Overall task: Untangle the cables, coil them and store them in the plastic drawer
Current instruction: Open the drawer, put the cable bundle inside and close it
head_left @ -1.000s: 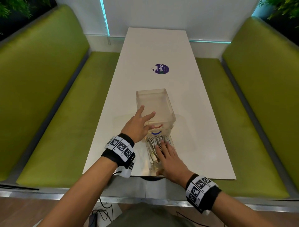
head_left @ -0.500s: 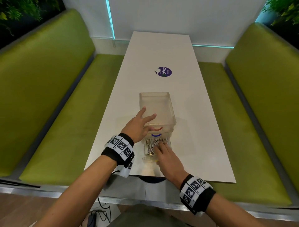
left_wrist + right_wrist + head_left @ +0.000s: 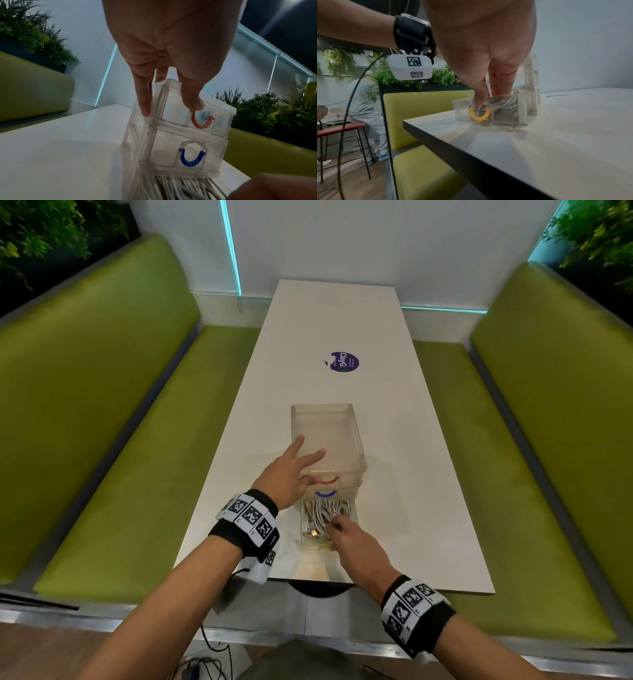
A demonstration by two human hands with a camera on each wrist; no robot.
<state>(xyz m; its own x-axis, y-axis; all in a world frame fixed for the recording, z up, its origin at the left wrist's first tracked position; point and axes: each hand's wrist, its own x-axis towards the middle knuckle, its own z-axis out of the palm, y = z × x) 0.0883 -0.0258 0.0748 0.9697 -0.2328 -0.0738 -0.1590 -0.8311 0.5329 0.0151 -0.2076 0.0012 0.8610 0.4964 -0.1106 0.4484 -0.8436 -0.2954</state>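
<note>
A clear plastic drawer unit (image 3: 329,433) stands on the white table (image 3: 411,474). Its upper drawers, with a red handle (image 3: 202,121) and a blue handle (image 3: 192,158), are closed. The bottom drawer (image 3: 308,539) is pulled out toward me and holds white cables (image 3: 322,511). My left hand (image 3: 301,467) rests on the unit's top with straight, spread fingers, its thumb by the red handle. My right hand (image 3: 334,529) is at the drawer's front end. Its fingers reach in among the cables (image 3: 503,104) and its thumb sits on the front wall above the yellow handle (image 3: 480,115).
Green benches (image 3: 102,440) (image 3: 548,440) run along both sides of the table. A purple sticker (image 3: 344,361) lies beyond the unit. The table's near edge (image 3: 376,585) is just behind the drawer. A person (image 3: 364,108) sits on a stool off to one side.
My right hand, which lay flat over the cables, has drawn back to the drawer's front end. The drawer sticks out a little less. My left hand has stayed on the unit.
</note>
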